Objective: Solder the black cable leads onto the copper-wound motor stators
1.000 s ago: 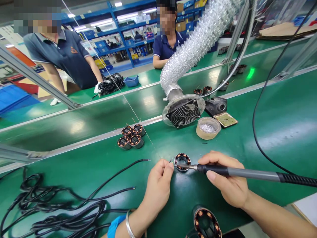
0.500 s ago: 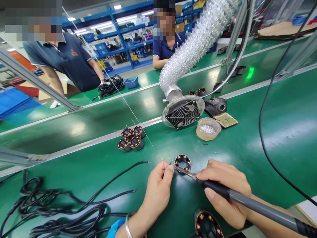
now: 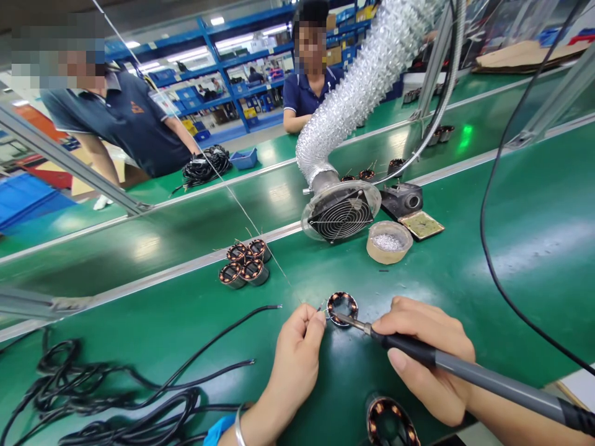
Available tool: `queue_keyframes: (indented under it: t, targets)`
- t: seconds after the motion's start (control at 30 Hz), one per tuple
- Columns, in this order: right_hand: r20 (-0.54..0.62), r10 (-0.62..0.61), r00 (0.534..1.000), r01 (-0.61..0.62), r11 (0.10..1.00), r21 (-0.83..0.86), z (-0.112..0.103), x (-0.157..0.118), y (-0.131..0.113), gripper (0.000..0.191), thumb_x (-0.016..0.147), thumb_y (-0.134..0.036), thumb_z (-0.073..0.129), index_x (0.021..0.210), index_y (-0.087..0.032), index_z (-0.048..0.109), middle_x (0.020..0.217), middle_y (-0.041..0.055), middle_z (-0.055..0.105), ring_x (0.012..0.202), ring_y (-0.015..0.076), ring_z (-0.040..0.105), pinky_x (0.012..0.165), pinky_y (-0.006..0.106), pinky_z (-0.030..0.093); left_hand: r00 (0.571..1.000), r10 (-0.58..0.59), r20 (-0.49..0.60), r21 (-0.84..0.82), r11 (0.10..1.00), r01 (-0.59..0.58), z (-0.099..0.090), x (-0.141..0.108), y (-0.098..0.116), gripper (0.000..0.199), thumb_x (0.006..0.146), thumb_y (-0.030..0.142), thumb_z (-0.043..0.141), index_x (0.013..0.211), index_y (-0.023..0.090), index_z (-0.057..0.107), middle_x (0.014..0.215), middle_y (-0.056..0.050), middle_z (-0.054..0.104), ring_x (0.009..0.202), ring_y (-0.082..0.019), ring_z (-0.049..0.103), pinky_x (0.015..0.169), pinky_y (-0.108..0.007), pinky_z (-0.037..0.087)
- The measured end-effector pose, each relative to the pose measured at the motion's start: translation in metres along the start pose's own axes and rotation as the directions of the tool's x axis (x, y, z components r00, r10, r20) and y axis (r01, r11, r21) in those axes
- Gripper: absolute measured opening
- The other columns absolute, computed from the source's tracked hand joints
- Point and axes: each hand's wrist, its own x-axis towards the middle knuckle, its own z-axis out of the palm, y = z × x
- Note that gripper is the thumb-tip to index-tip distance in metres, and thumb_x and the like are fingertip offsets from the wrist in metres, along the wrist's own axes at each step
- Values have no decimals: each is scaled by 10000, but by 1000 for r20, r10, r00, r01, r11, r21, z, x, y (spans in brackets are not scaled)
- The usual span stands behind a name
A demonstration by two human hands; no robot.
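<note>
My left hand (image 3: 300,347) is closed in a pinch on a thin solder wire (image 3: 242,201), which runs down from the upper left. The fingertips are at the left edge of a small motor stator (image 3: 354,309), a ring with copper coils lying on the green bench. In my right hand (image 3: 430,353) is a soldering iron (image 3: 493,375), held like a pen. Its tip reaches the stator's left side, close to the left fingertips. Exact contact at the tip is too small to make out.
Several stators (image 3: 254,271) stand grouped left of centre, and another stator (image 3: 390,421) is at the front edge. Black cables (image 3: 139,371) lie at left. A fume duct (image 3: 344,214) hangs over the bench, beside a solder-scrap bowl (image 3: 389,251) and iron stand (image 3: 404,201). Two people are across the bench.
The view has shifted slightly. Both hands, the soldering iron and the stator keep nearly the same arrangement. Behind the duct, a person's head has lifted a little.
</note>
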Motion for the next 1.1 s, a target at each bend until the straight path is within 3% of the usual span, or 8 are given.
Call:
queue_keyframes:
  t: [0.3, 0.4, 0.5, 0.6, 0.67, 0.83, 0.97, 1.1]
  targets:
    - [-82, -30, 996, 29, 999, -18, -5, 3, 1, 257, 787, -139, 516, 1005, -212, 630, 666, 17, 613, 522, 159, 519, 480, 292, 409, 999, -32, 14, -28, 999, 33, -1, 0, -1, 406, 821, 543, 590, 659, 214, 416, 540, 98, 251, 450, -70, 184, 422, -208, 136]
    - [-190, -47, 981, 18, 988, -153, -21, 3, 9, 263, 809, -149, 560, 1043, -233, 647, 741, 35, 640, 604, 188, 578, 540, 323, 466, 999, -46, 19, -38, 998, 47, -1, 0, 0, 378, 815, 529, 594, 671, 207, 459, 531, 99, 246, 442, -68, 173, 414, -207, 120]
    - [-292, -48, 955, -70, 923, -378, -37, -8, 34, 264, 845, -188, 607, 1097, -253, 647, 926, 64, 690, 753, 225, 637, 676, 367, 520, 997, -71, 38, -69, 995, 73, 0, 0, 3, 383, 792, 545, 608, 681, 200, 487, 517, 105, 241, 433, -62, 150, 404, -199, 105]
    - [-198, 43, 979, -151, 807, -571, -48, -20, 61, 258, 907, -250, 585, 1160, -227, 628, 980, 73, 704, 794, 224, 673, 708, 355, 546, 985, -150, 80, -148, 976, 161, 1, 1, 8, 438, 741, 603, 638, 684, 199, 479, 496, 121, 230, 425, -49, 122, 390, -181, 94]
    - [-128, 90, 988, -150, 780, -608, -48, -22, 67, 246, 939, -250, 553, 1171, -201, 623, 970, 75, 717, 773, 205, 694, 701, 327, 561, 970, -215, 110, -212, 949, 234, 0, 3, 11, 474, 698, 632, 668, 693, 200, 472, 482, 133, 237, 411, -38, 108, 374, -170, 87]
    - [18, 8, 1000, -2, 947, -322, -15, 4, 43, 191, 939, -130, 523, 1077, -210, 628, 837, 15, 711, 698, 138, 680, 690, 258, 569, 957, -253, 139, -289, 914, 284, -4, 6, 17, 488, 661, 615, 723, 711, 196, 477, 470, 139, 282, 370, -18, 122, 335, -145, 109]
    - [173, -71, 982, 98, 983, -154, 26, 26, 31, 171, 857, -125, 553, 1002, -194, 612, 816, 30, 686, 718, 163, 616, 662, 279, 537, 957, -256, 140, -288, 914, 286, -6, 7, 17, 501, 642, 617, 738, 710, 202, 465, 451, 148, 267, 347, -16, 119, 310, -137, 120]
    - [199, -61, 978, 78, 994, -80, 49, 31, 38, 258, 818, -62, 484, 1018, -194, 579, 772, 17, 659, 688, 153, 585, 655, 260, 507, 953, -270, 135, -285, 911, 299, -7, 8, 14, 498, 634, 612, 737, 702, 205, 458, 440, 150, 271, 335, -12, 123, 298, -129, 124]
